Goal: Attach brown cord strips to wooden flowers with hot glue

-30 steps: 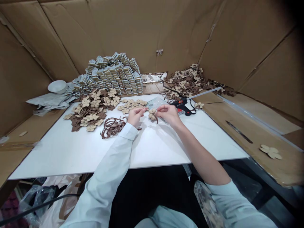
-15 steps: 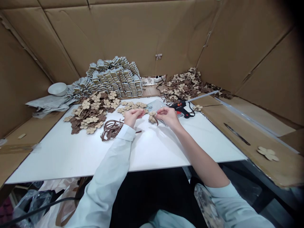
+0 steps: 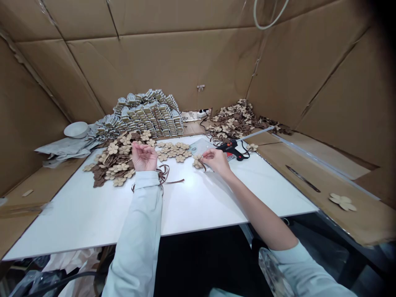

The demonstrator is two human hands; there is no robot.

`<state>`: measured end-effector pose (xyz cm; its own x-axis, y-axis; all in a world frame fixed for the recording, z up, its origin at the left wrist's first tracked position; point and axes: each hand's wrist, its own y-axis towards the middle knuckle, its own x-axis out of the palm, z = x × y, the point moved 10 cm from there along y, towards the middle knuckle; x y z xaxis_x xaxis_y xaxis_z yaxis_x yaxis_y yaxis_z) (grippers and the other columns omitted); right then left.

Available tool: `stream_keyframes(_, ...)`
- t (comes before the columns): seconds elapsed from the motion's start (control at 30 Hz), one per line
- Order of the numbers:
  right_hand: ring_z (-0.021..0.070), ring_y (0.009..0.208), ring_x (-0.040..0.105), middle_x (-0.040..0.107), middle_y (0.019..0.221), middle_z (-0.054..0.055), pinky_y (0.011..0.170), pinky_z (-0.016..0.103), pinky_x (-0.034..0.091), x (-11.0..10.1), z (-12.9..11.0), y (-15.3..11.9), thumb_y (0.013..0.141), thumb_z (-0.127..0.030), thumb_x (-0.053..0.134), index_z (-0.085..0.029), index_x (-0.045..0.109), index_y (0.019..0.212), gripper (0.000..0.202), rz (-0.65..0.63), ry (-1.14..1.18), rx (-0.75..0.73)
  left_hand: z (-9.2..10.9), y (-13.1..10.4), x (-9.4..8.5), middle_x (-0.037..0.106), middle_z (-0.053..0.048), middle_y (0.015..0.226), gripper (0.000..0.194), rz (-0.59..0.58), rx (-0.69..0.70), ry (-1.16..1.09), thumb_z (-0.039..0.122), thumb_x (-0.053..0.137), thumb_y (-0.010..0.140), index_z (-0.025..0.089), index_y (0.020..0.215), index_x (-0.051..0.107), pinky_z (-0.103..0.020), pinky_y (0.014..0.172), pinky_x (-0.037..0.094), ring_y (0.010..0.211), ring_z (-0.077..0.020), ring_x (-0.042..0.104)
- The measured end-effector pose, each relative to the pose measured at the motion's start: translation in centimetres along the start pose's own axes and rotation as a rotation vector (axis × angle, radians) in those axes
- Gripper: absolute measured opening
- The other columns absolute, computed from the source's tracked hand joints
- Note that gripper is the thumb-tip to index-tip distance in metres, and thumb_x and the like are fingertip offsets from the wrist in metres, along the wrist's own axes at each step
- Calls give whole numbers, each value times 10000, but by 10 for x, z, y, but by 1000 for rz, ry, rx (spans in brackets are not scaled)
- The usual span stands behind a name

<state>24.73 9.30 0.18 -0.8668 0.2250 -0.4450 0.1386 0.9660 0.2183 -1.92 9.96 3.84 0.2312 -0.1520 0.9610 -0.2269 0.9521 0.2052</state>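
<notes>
My right hand (image 3: 215, 161) pinches a beige flower piece (image 3: 197, 162) with a short brown cord (image 3: 203, 166) hanging from it, just above the white board (image 3: 198, 202). My left hand (image 3: 144, 156) is turned palm up at the edge of a heap of beige and brown flower pieces (image 3: 113, 159); its fingers are loosely bent and apart, with nothing visible in them. Brown cords (image 3: 165, 175) lie partly hidden under my left wrist. Between my hands, farther back, several beige flowers (image 3: 174, 152) lie spread out.
A black glue gun (image 3: 231, 149) with a clear glue stick lies right of my right hand. Stacked small packets (image 3: 148, 115) stand at the back, with finished-looking flowers (image 3: 232, 119) heaped right of them. A white bowl (image 3: 76, 129) is far left; a dark blade-like tool (image 3: 302, 178) lies right.
My left hand has moved left, away from my right hand, to the flower heap, and turned palm up. The right hand keeps its flower in nearly the same place. The view has tilted up slightly.
</notes>
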Motion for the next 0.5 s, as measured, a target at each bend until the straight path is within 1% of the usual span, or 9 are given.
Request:
stream_keyframes(0.07,140,640,585,633,679,37,633,257,476,1,-5,-1,578,-217,619,-148,588,653,107,-3,3,-39,-4,3,-9,625,84,542,335,64,-39,27,266,327,889,192,685,581,-84,559,403,548,17,538)
stream_keyframes(0.13,139,630,586,636,679,30,624,264,479,2,-9,-3,600,-227,608,-159,588,651,88,-4,6,-84,-15,4,-21,625,61,546,275,158,-113,147,214,367,872,176,707,584,-108,584,419,559,-2,555)
stream_keyframes(0.2,139,617,587,637,675,25,613,271,481,3,-12,-4,612,-228,601,-167,585,649,73,-1,6,-118,-29,0,-35,620,28,543,205,256,-218,353,155,421,834,148,708,582,-138,594,430,561,-31,573)
stream_keyframes(0.27,141,613,590,637,675,23,612,274,481,4,-12,-5,616,-229,599,-169,581,648,70,-1,10,-136,-43,-5,-46,614,7,544,136,293,-305,583,137,464,796,130,708,567,-163,601,433,558,-54,582)
stream_keyframes(0.3,141,614,591,637,675,23,612,275,480,4,-12,-5,617,-234,599,-169,579,649,75,0,14,-141,-48,-7,-50,605,6,530,128,292,-323,704,139,462,789,128,698,551,-172,598,430,549,-62,581)
stream_keyframes(0.33,142,616,591,637,676,23,612,274,478,4,-11,-5,618,-242,599,-168,577,652,84,2,19,-144,-52,-8,-52,592,8,510,144,270,-311,837,147,441,794,134,679,526,-187,591,427,532,-73,575)
stream_keyframes(0.4,142,619,587,635,681,24,608,270,473,3,-12,-5,620,-261,597,-165,574,663,108,17,35,-152,-59,-11,-52,546,20,443,224,201,-277,1129,181,356,823,160,628,464,-221,551,408,463,-98,535)
stream_keyframes(0.47,137,622,578,631,690,24,603,262,465,0,-15,-6,626,-278,588,-163,572,683,129,42,55,-172,-64,-14,-45,488,35,401,265,96,-176,1415,209,342,820,175,571,424,-235,555,388,444,-108,499)
stream_keyframes(0.5,133,621,572,629,694,23,598,256,460,-1,-17,-7,631,-281,581,-162,570,693,135,53,63,-187,-67,-15,-36,474,32,398,294,6,-109,1567,233,347,817,177,537,417,-239,576,381,458,-112,494)
